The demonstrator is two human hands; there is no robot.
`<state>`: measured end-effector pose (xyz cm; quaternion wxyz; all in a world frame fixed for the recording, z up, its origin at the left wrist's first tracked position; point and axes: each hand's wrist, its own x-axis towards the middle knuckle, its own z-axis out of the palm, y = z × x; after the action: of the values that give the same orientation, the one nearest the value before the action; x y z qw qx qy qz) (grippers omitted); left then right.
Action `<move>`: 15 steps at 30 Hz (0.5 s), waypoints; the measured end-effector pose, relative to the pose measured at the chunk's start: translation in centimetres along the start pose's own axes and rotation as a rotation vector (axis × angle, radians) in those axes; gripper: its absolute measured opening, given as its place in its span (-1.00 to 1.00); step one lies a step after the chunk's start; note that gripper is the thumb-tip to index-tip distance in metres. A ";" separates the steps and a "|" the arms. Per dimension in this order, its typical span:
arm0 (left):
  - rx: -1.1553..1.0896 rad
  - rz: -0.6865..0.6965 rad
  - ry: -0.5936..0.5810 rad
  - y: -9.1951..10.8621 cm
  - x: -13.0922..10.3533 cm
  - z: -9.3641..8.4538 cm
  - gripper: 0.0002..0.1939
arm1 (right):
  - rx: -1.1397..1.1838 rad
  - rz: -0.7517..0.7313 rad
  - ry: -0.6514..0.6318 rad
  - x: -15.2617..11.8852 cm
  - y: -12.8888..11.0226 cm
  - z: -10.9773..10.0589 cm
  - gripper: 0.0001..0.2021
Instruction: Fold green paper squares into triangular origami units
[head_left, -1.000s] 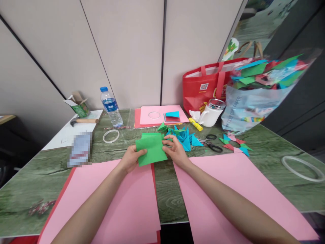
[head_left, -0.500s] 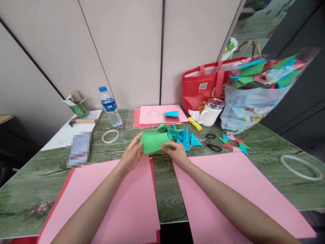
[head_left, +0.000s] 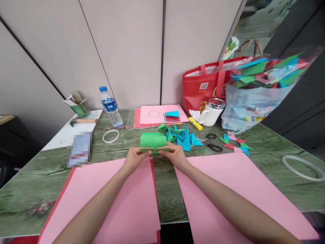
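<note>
Place of green paper: the green paper [head_left: 153,141] is between the two hands, in front of the person and above the table [head_left: 170,193].
Left hand: the left hand [head_left: 135,159] is closed on the near left part of the paper, with the thumb on the near side; the other fingers are partly hidden.
Right hand: the right hand [head_left: 176,155] pinches the near right part in the same manner, and its thumb points to the left thumb.
Look of paper: bright green, bent along its width, with a narrow flap towards the person; another green edge shows just behind, but I cannot tell if it belongs to the same sheet.
Beside the right hand: a pile of folded pieces [head_left: 186,140], blue and green, then the scissors [head_left: 215,147].
Nearer the person: the left pink sheet [head_left: 122,206] and the right pink sheet [head_left: 228,186], under the forearms.
Farther back: a bottle [head_left: 110,105], a glue stick [head_left: 195,124] and a white mug [head_left: 210,115].
</note>
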<state>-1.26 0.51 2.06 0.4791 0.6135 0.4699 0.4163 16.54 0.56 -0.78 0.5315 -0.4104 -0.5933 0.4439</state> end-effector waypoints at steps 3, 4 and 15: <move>-0.085 -0.019 0.058 -0.5 -0.1 0.2 -0.78 | 0.017 0.036 0.004 -0.1 -0.1 0.1 -0.79; -0.105 -0.025 0.070 -0.6 -0.1 0.3 -0.78 | 0.042 0.065 -0.001 -0.1 -0.1 0.2 -0.79; -0.176 0.016 0.161 0.4 -0.6 1.3 -0.30 | 0.113 0.058 0.056 -0.2 -0.6 0.7 -0.53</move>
<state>-0.06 -0.36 2.17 0.4883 0.5376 0.4636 0.5076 15.87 0.14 -0.33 0.5572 -0.4089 -0.5400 0.4804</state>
